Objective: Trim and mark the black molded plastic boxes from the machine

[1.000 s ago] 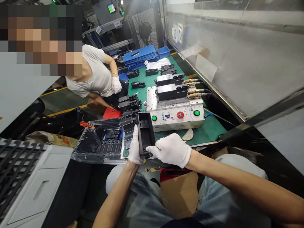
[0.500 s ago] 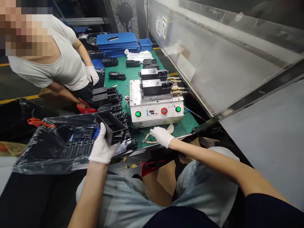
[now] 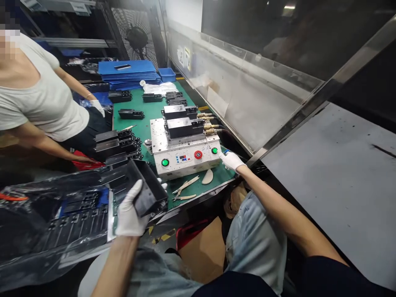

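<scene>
My left hand (image 3: 131, 214), in a white glove, grips an open-topped black plastic housing (image 3: 151, 185), thumb on its near wall and fingertips showing past its far side. The housing is tilted, its hollow side showing. My right hand (image 3: 232, 161), also gloved, reaches to the right green button (image 3: 214, 151) on the front of a white machine (image 3: 188, 165). Its fingers are partly stretched out and hold nothing that I can see; contact with the button is unclear. Two black housings (image 3: 185, 127) sit on top of the machine.
Pliers (image 3: 185, 197) and a pale half-round piece (image 3: 207, 177) lie before the machine. Several black housings (image 3: 116, 144) line the green mat's left side. A plastic-lined tray (image 3: 27, 264) holds black parts. A co-worker (image 3: 46, 95) stands left. Hoses (image 3: 213, 131) and a clear panel flank the machine's right.
My right hand has moved from beside the pliers, right and forward, to the machine's right green button. My left hand keeps the housing, now nearer to me. The view has turned right.
</scene>
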Tool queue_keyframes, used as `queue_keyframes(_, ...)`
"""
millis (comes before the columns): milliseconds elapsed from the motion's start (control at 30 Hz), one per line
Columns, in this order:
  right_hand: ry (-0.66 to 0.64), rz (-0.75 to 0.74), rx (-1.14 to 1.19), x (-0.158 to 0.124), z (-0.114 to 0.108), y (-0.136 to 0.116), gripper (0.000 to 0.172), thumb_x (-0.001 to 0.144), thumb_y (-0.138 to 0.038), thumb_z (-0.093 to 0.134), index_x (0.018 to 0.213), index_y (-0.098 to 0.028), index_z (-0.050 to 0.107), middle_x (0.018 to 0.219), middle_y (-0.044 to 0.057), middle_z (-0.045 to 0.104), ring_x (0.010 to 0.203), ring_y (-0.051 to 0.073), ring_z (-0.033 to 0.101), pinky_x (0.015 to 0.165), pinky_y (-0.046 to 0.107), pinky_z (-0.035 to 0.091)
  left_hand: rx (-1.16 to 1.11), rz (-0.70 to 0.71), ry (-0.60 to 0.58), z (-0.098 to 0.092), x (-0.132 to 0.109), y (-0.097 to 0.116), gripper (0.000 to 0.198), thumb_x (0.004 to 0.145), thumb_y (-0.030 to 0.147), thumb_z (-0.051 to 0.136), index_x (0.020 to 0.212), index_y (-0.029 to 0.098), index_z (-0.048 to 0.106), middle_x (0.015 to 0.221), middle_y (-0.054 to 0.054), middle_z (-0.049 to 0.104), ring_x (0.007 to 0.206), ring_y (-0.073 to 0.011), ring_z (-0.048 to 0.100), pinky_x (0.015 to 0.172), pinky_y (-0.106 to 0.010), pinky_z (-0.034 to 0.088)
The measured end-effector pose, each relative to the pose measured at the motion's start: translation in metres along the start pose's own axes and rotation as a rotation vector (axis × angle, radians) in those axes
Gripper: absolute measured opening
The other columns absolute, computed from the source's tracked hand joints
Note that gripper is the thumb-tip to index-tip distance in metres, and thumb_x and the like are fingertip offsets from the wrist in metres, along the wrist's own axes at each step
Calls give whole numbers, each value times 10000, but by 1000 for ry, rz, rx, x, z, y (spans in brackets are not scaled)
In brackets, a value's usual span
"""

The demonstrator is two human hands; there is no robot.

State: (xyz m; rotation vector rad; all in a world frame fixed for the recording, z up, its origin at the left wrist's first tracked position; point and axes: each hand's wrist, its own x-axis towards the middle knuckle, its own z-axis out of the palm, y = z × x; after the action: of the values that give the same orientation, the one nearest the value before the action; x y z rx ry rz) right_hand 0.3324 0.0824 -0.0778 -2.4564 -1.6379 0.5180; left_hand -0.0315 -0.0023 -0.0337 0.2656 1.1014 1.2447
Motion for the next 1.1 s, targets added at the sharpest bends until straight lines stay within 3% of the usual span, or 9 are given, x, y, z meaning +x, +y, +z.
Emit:
queue_keyframes(67,6,-8,37,6,6,-6,656,1042,-616,313,889,-121,716,761,127,749,654,172,699,679,246,488,41,-25,-59,3,-3,-8,454,795,328,776,1206,142,728,1025,-102,795,886,-305,769,798,-418,647)
queue_keyframes(133,59,-14,36,3,8,-9,576,1071,-491,322,881,-122,720,837,151,763,758,191,725,703,244,483,121,33,-123,2,-5,-12,484,747,306,838,1176,109,732,1045,-122,788,914,-300,762,828,-395,631)
queue_keyframes(267,245,-29,-21,-15,-15,-5,496,1059,-361,327,915,-100,725,975,228,753,952,282,727,778,318,492,388,174,-154,-2,-10,-8,557,727,398,876,1169,100,713,1152,-141,756,942,-276,739,832,-362,593)
queue_keyframes(333,382,-123,46,-28,-34,-16,477,1050,-372,344,929,-106,722,949,210,756,928,285,728,774,333,505,544,191,-179,-1,-15,-3,569,727,444,869,1160,112,707,1149,-134,753,934,-274,724,817,-361,574)
queue_keyframes(400,458,-327,275,-44,-52,-42,470,1037,-438,400,855,-140,714,804,139,754,791,241,729,712,306,524,670,221,-221,1,-19,1,554,721,455,866,1133,124,701,1091,-112,763,930,-269,705,819,-353,555)
queue_keyframes(533,266,-727,781,-77,-68,-114,451,974,-540,549,725,-184,672,609,26,695,562,158,681,594,252,535,729,175,-332,2,-29,2,553,727,480,847,1115,129,670,1023,-98,758,902,-272,683,803,-365,541)
queue_keyframes(633,122,-774,994,-91,-63,-140,440,969,-534,572,721,-182,660,615,16,694,562,151,693,577,241,547,749,137,-377,-1,-35,1,550,744,498,827,1123,133,665,1024,-91,748,910,-277,675,803,-371,533)
queue_keyframes(833,101,-806,971,-95,-41,-134,460,999,-485,543,653,-189,612,588,4,653,546,138,668,575,236,529,824,146,-362,2,-36,2,626,683,531,845,1133,127,686,1074,-111,760,981,-326,678,857,-400,528)
queue_keyframes(1100,405,-886,751,-78,-39,-129,387,994,-383,564,656,-205,628,619,26,664,618,158,664,626,263,521,830,104,-392,6,-29,-3,631,684,544,826,1132,128,672,1072,-124,757,975,-334,675,839,-407,525)
